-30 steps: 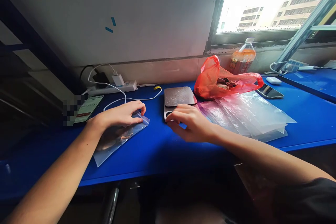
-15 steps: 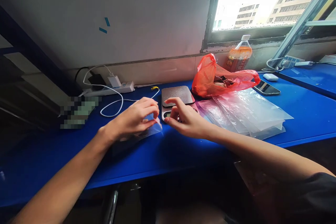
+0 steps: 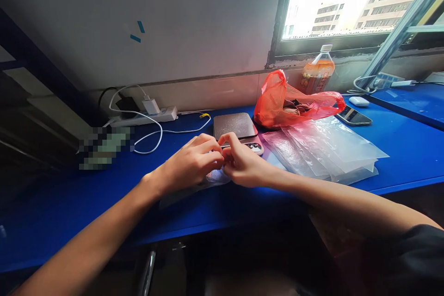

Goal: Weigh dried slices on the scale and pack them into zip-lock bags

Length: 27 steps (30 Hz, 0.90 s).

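Note:
My left hand point(image 3: 194, 159) and my right hand point(image 3: 243, 162) meet at the fingertips in front of a kitchen scale point(image 3: 234, 126). Both pinch a clear plastic bag point(image 3: 218, 176), which hangs low over the blue table and is partly covered by my left hand. What the bag holds, if anything, cannot be made out. The scale's metal platform carries nothing but specks, and my fingers hide part of its control panel. To the right lies a stack of flat clear plastic bags point(image 3: 326, 148).
A red plastic bag point(image 3: 272, 101) with dark brownish pieces inside stands behind the stack. Beyond it are a drink bottle point(image 3: 317, 71), a phone point(image 3: 355, 115) and a white case point(image 3: 359, 101). A power strip point(image 3: 166, 114) and white cable point(image 3: 161, 136) lie at the back left.
My left hand has moved right with the clear plastic bag, up to my right hand. The right hand's fingers, apart before, have closed on the bag's edge.

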Each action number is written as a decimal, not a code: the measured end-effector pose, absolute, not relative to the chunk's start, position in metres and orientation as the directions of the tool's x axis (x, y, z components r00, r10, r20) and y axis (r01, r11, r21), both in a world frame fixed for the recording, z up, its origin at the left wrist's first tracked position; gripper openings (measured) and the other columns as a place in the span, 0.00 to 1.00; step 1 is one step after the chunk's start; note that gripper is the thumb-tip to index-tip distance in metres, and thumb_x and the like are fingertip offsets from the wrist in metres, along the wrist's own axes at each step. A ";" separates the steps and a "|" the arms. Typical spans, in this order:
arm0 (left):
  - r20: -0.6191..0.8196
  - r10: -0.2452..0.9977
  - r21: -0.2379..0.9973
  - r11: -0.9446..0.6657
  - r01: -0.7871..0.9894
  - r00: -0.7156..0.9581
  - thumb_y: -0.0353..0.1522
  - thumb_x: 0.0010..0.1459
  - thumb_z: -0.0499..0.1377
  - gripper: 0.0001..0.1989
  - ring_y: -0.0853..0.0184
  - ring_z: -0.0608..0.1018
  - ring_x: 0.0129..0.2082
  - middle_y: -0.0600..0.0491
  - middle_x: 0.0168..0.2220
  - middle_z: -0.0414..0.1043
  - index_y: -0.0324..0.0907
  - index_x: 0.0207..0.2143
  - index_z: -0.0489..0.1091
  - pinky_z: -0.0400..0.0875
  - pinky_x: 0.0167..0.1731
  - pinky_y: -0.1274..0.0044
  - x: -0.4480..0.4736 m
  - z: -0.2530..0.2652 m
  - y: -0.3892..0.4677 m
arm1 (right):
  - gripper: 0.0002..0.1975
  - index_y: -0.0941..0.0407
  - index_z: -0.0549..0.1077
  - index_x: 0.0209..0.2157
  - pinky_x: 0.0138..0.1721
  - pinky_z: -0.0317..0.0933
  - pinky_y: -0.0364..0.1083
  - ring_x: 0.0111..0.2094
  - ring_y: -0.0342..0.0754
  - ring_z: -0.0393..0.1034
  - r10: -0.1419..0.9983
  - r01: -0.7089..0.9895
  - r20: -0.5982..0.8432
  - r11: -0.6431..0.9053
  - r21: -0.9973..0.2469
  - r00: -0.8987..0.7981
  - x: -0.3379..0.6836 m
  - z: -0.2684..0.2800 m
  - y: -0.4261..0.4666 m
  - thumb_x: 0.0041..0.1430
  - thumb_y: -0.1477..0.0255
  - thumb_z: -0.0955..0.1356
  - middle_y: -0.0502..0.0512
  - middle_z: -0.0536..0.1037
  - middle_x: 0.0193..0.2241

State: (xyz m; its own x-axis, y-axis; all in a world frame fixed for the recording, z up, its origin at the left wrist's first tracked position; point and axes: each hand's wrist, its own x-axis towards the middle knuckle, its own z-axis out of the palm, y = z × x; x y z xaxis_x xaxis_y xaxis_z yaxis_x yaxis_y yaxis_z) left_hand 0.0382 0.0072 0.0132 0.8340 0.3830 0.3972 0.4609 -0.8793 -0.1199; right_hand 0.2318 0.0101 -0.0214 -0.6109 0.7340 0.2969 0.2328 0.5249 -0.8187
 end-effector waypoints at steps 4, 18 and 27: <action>0.395 0.369 -0.157 -0.875 0.457 0.842 0.27 0.64 0.53 0.09 0.61 0.70 0.43 0.49 0.38 0.75 0.41 0.33 0.72 0.71 0.46 0.69 0.042 0.015 0.005 | 0.21 0.52 0.51 0.43 0.29 0.56 0.43 0.28 0.48 0.69 0.772 0.414 0.278 0.564 -0.715 -0.572 0.228 -0.018 0.007 0.49 0.76 0.63 0.48 0.72 0.29; 0.432 0.361 -0.074 -0.899 0.431 0.827 0.28 0.64 0.54 0.09 0.64 0.71 0.42 0.51 0.38 0.76 0.42 0.33 0.73 0.70 0.47 0.70 0.039 0.020 0.005 | 0.18 0.52 0.54 0.41 0.25 0.49 0.42 0.24 0.47 0.63 0.822 0.532 0.348 0.560 -0.636 -0.451 0.231 -0.011 0.010 0.46 0.75 0.62 0.46 0.67 0.24; 0.539 0.401 0.024 -0.887 0.462 0.741 0.27 0.62 0.58 0.04 0.65 0.70 0.39 0.52 0.37 0.75 0.44 0.35 0.70 0.70 0.44 0.71 0.029 0.018 0.012 | 0.01 0.55 0.65 0.34 0.29 0.54 0.41 0.27 0.41 0.64 0.701 0.272 0.480 0.675 -0.686 -0.527 0.239 -0.001 0.001 0.58 0.74 0.64 0.47 0.70 0.26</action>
